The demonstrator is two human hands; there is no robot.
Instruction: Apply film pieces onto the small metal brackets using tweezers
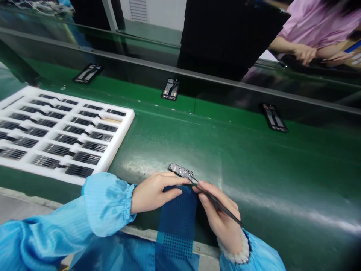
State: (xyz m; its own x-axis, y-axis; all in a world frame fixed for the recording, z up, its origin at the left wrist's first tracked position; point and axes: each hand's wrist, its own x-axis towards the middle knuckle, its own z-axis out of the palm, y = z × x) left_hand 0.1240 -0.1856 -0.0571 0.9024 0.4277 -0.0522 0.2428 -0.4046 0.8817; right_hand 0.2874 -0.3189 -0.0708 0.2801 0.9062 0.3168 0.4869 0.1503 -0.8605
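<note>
1. In head view, pinching black tweezers [218,203] closely between right hand's [222,226] fingers, with tips at right end of small circuit board [178,169] on green bench [254,165].
2. Reaching to board's near edge with left hand [153,192], thumb and index parted; cannot tell if touching.
3. Note white foam tray [123,126] at left.

Left of the fingers [176,181], a white foam tray [127,121] is lying on the green surface [282,173], holding rows of dark flat parts [79,170]. Beyond the fingers, three phone-like units [170,89] are resting well apart: one to the left, one roughly straight ahead, one to the right. Farther ahead, a grey rail [158,66] is running across, a black panel [222,34] is standing behind it, and a person in pink [313,24] is showing to the right.
</note>
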